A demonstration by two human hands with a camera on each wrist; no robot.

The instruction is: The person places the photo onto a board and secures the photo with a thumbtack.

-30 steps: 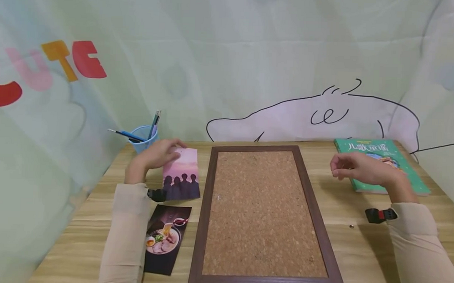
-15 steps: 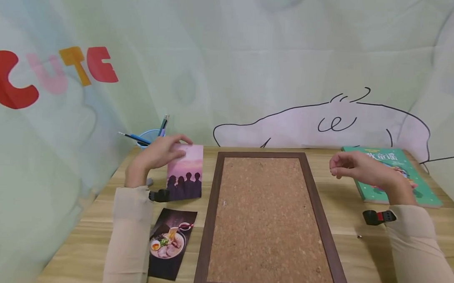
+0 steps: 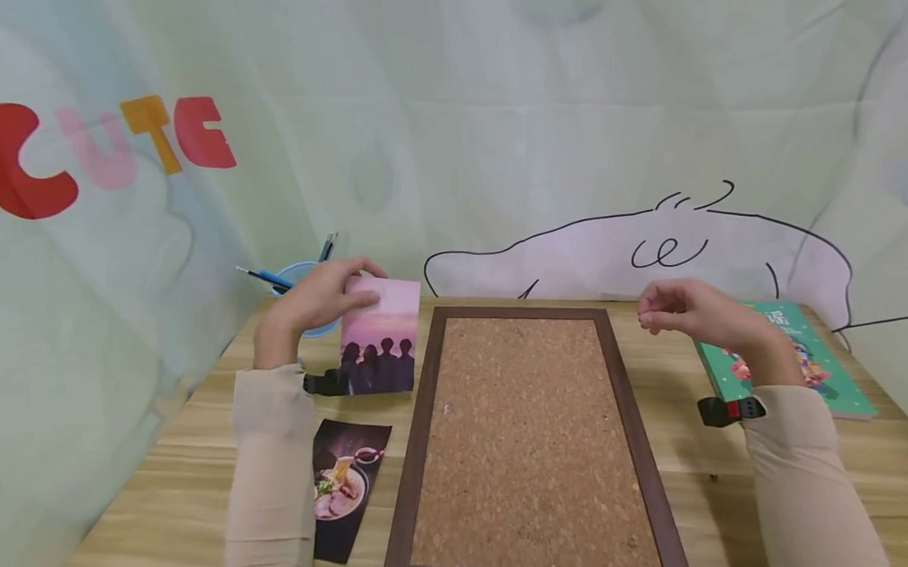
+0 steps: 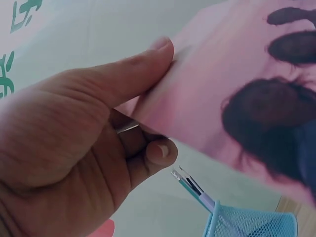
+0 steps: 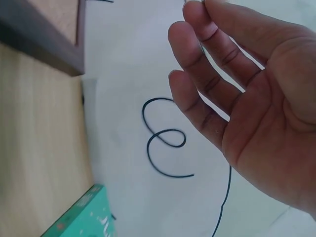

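My left hand (image 3: 322,300) pinches a photo (image 3: 380,348) by its upper left part, thumb on the front. It shows dark figures against a pink sky, and its print (image 4: 207,113) fills much of the left wrist view. The photo stands tilted up, left of a cork board (image 3: 531,436) with a dark brown frame. Over the board's far right side, my right hand (image 3: 711,313) is raised, thumb and index fingertips together on a tiny thing mostly hidden by them. In the right wrist view the other fingers (image 5: 197,106) are loosely bent.
A ramen photo (image 3: 345,484) lies on the table left of the board, partly behind the left sleeve. A blue mesh cup (image 4: 256,222) holds pencils at the back left. A green book (image 3: 834,363) lies at the right. A tiny tack-like piece (image 3: 713,477) lies right of the board.
My left hand has raised the photo a little and shifted it right toward the board, keeping its pinch. The right hand has moved up and slightly left. The head view has also shifted.
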